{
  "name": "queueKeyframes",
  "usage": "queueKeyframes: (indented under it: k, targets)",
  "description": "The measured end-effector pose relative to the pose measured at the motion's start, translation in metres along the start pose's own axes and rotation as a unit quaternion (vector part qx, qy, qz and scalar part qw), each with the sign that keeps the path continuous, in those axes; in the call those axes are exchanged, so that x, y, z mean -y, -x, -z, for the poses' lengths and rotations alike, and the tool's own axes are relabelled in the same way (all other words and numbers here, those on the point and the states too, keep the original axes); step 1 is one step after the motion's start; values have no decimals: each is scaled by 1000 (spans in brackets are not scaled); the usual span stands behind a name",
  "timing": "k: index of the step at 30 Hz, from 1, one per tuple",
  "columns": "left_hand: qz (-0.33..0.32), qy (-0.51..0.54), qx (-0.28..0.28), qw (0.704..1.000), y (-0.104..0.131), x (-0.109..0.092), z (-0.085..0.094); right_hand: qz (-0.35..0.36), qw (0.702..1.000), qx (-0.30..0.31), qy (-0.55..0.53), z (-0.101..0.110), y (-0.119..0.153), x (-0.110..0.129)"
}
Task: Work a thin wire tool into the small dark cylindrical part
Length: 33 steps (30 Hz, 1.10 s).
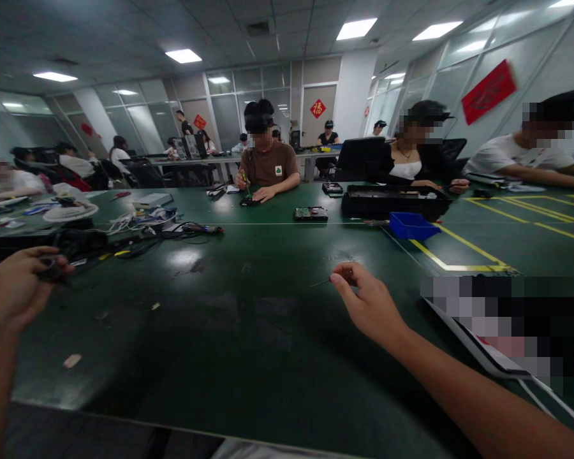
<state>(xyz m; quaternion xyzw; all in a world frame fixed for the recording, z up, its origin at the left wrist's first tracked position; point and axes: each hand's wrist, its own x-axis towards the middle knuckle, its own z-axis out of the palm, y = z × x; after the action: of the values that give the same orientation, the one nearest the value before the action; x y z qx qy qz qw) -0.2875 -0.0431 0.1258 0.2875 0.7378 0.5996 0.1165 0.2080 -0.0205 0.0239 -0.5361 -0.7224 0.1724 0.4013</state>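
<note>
At the left edge, my left hand (22, 287) is closed around a small dark object (51, 268), blurred and partly covered by the fingers. It is raised in front of a heap of black cables (88, 241). Over the middle-right of the green table (249, 382), my right hand (363, 293) pinches a thin metal rod (319, 283) between thumb and fingers. The rod's tip points left, and its other end is hidden in the hand. Small pale scraps (73, 361) lie on the tabletop between my arms.
Across the table, a person (270, 156) holds a yellow-handled screwdriver (245, 180) over a dark part. An opened hard drive (310, 213), a black tray (395, 203) and a blue bin (412, 225) stand farther back. Tangled wires (146, 218) lie left; a partly pixelated device (478, 338) sits right.
</note>
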Motion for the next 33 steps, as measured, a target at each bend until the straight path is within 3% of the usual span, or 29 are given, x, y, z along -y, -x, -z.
queueKeyframes:
  k: [4,8,10,13,16,18,22,26,33]
  targets:
    - [-14,125,139,982,23,-8,-42,-5,1000,3,-12,0,0,-3]
    - [-37,157,335,928,82,-20,-104,0,1000,8,-13,1,-1,-1]
    - [-16,164,412,896,114,-21,-133,8,1000,9,-7,2,0,1]
    - [-1,151,499,853,157,-18,-169,19,1000,5,-2,4,1,5]
    - [8,171,550,818,191,-13,-195,24,1000,-2,3,5,3,8]
    - [-15,155,565,810,209,-9,-207,30,1000,-9,5,5,3,8]
    - [-136,43,562,815,228,7,-220,34,999,-14,7,6,4,9]
    - [-222,-8,551,804,232,22,-220,38,999,-6,10,5,6,10]
    - [-277,-3,556,784,227,30,-215,47,998,-31,-32,4,8,5]
